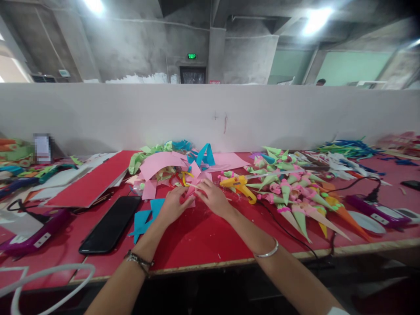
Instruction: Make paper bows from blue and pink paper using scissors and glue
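Observation:
Both hands are close together over the middle of the red tabletop. My left hand (175,203) has its fingers curled and its thumb pointing right, beside a piece of pink paper; what it pinches, if anything, is too small to make out. My right hand (211,197) has its fingertips closed at a thin pale strip (193,186), which slants towards the left hand. Just beyond the fingers are yellow scissor handles (185,177) and pink paper pieces (195,169). A yellow hot glue gun (241,186) lies right of my right hand.
Right of the glue gun is a heap of green and pink cone-shaped pieces (285,192). A black phone (110,225) and blue pieces (142,222) lie to the left. Purple power strips (377,211) flank the area. A low grey partition (164,116) stands behind.

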Available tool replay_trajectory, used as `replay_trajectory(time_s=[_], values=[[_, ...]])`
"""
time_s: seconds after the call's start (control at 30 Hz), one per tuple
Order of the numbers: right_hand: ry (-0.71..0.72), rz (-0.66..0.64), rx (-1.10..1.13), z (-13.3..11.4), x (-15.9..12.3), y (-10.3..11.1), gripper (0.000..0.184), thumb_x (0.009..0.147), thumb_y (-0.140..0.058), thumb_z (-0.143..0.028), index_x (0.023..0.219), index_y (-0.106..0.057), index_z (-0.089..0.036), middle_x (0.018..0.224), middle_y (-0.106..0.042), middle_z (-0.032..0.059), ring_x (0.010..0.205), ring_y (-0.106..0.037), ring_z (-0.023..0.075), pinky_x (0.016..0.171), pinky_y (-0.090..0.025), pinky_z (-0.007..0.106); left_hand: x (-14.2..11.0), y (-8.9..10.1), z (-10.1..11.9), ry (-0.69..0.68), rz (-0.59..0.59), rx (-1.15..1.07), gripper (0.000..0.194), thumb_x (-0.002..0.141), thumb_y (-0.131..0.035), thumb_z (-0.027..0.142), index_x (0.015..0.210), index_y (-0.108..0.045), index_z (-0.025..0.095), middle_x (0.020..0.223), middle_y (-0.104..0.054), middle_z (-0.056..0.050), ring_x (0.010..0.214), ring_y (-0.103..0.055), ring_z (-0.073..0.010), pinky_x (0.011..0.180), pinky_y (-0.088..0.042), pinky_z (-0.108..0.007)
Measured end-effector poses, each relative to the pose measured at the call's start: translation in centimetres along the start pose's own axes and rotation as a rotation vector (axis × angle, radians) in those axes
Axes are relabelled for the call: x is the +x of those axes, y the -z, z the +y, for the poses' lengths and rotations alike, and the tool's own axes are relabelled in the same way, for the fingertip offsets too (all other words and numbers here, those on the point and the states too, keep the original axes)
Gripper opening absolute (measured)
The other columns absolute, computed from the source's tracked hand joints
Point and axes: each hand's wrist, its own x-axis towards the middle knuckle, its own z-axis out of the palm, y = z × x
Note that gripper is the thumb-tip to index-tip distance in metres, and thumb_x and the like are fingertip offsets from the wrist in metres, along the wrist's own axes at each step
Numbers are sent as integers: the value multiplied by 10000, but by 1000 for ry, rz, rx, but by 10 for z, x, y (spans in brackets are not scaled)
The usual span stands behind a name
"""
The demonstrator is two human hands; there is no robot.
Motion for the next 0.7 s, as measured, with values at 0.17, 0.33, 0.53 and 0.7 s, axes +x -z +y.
replay_trajectory(time_s=[0.17,0.33,0.53,0.7], values=[[11,28,154,-1,-2,0,210,861,-381,-284,1014,-480,-180,954,-528,51,892,-517,142,751,-426,253,-1,-1,3,82,-31,-201,246,813,-415,336,805,-585,159,753,-626,-28,702,-555,-145,661,-408,-235],[-34,89,159,-5,-3,4,358,849,-382,-305,1183,-388,-179,1065,-528,84,962,-508,162,785,-415,274,2,1,-1,191,5,-348,314,809,-391,381,681,-556,145,606,-566,9,583,-511,-113,579,-387,-204],[-100,-51,33,-6,-3,6,422,888,-264,-332,1267,-344,-164,855,-624,64,766,-579,169,654,-406,254,2,10,7,141,-90,-413,288,788,-432,357,626,-539,144,556,-507,34,552,-461,-91,560,-371,-191],[-87,-87,87,-7,-3,5,527,884,-288,-353,1343,-167,-126,617,-569,-8,516,-501,129,514,-329,224,-1,12,13,150,-108,-492,229,742,-506,347,785,-605,145,661,-584,19,618,-506,-109,614,-403,-207]])
